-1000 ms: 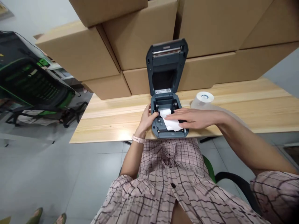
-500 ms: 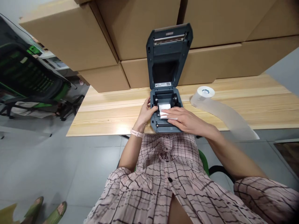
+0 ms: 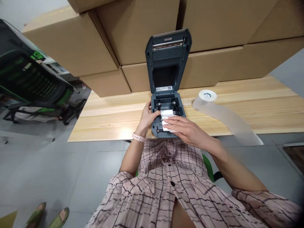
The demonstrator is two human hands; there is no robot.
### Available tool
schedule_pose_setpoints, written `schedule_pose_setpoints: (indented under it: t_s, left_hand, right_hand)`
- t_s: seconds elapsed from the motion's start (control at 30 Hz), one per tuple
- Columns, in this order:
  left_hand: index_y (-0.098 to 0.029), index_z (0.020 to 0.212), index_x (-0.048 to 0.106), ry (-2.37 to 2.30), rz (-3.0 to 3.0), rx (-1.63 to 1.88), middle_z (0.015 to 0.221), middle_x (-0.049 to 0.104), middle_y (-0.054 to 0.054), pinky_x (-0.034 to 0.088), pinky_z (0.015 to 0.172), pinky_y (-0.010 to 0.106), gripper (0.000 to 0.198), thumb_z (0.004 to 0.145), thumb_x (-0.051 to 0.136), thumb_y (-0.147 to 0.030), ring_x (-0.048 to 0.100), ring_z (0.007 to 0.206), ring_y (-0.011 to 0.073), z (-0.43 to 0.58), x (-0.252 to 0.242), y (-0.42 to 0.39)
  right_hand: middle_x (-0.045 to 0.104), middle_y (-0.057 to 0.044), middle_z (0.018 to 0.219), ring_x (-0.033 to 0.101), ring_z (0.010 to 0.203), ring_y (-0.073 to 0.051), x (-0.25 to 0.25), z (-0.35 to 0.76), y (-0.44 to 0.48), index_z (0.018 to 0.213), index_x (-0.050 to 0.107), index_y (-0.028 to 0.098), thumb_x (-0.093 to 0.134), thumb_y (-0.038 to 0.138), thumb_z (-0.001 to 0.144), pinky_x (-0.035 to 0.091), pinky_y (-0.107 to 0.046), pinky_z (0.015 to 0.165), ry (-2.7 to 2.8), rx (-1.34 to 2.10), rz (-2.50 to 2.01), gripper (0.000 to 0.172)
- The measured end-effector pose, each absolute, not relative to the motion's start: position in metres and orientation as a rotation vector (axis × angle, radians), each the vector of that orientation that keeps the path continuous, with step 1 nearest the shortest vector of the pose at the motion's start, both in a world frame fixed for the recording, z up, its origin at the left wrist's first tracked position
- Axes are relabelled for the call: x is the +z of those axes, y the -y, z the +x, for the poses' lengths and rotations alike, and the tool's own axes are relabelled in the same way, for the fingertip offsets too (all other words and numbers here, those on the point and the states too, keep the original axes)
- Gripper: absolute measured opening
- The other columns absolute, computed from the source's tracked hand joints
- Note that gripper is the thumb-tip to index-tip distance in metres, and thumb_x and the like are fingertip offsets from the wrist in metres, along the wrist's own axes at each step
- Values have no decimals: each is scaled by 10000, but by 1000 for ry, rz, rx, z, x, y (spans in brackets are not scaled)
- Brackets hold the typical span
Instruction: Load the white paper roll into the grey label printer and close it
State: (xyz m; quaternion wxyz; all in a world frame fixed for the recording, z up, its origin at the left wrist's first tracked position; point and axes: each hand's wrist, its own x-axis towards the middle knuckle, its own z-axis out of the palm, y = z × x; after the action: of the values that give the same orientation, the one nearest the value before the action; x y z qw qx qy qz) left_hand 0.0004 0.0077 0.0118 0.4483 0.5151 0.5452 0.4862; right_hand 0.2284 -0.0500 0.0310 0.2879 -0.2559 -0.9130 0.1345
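A dark grey label printer stands at the table's front edge with its lid tipped up and back. My left hand grips the printer's left side, fingers outside and thumb over the rim near the paper. Inside the body, a strip of white label paper lies across the front part, below two black roll holders. My right hand comes from the right, its fingers close together on the strip, covering part of it. Whether the thumb pinches the paper from below is hidden.
A roll of translucent labels stands right of the printer, its loose tail hanging over the front edge. Cardboard boxes are stacked behind on the wooden table. An office chair and a person's sandalled feet are at left.
The white paper strip now reaches nearer the printer's front edge, and my right hand has shifted slightly toward me with it. My left hand keeps its hold; the whole view has shifted a little.
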Motion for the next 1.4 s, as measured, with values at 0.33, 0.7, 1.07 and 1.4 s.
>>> schedule_pose_setpoints:
  t_s: [0.33, 0.7, 1.07, 1.4]
  left_hand:
    - [-158, 1320, 611, -1338, 1267, 1210, 1287, 711, 136, 539, 979, 396, 693, 653, 767, -263, 663, 1106, 244, -1, 10, -7]
    - [-157, 1301, 631, -1295, 1281, 1244, 1288, 715, 139, 553, 990, 414, 678, 642, 763, -249, 671, 1114, 251, -1, 9, -9]
    - [-162, 1314, 626, -1311, 1313, 1218, 1278, 714, 153, 561, 988, 436, 684, 652, 757, -275, 679, 1134, 273, -2, 8, -9]
    - [-206, 1321, 639, -1318, 1290, 1240, 1329, 721, 124, 553, 1017, 433, 677, 660, 780, -253, 674, 1158, 265, -2, 5, -10]
  right_hand:
    - [721, -76, 1434, 668, 1371, -230, 22, 226, 59, 1422, 687, 244, 504, 94, 1027, 607, -468, 1135, 2374, 363, -634, 460]
    - [725, -61, 1429, 670, 1368, -208, 24, 225, 66, 1420, 674, 245, 490, 96, 1044, 614, -438, 1125, 2360, 371, -625, 443]
    - [711, -23, 1449, 591, 1460, -219, 21, 220, 62, 1371, 709, 287, 511, 53, 1005, 573, -493, 1168, 2400, 342, -640, 478]
    - [695, -31, 1471, 606, 1444, -216, 23, 223, 64, 1316, 721, 253, 492, 66, 1020, 565, -490, 1182, 2447, 306, -598, 417]
